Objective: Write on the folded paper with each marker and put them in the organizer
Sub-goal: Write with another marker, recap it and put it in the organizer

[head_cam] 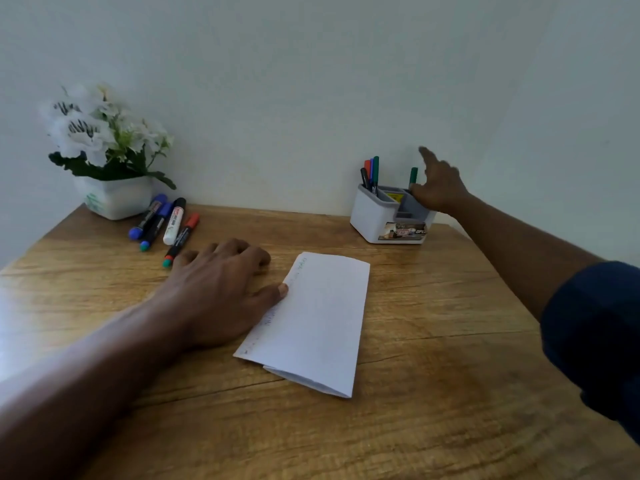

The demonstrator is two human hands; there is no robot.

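**Remaining markers lie nearer the left hand**

The right hand (438,188) is held at the organizer (372,216) with fingers spread and nothing clasped. A green marker (413,175) stands upright in the rear compartment just beside it (whether the thumb touches it cannot be told). The left hand (221,292) is laid flat and relaxed on the table (415,393), its thumb on the left edge of the folded paper (318,323), which lies mid-table.

Four markers (175,221) are counted lying beside the flower pot (114,200), left of and beyond the paper, their long axes angled away toward the wall. The nearest, red-capped marker (183,237), ends just beside the left fingertips and well apart from the right hand. Four thinner pens (371,173) are counted in the organizer's left compartment.
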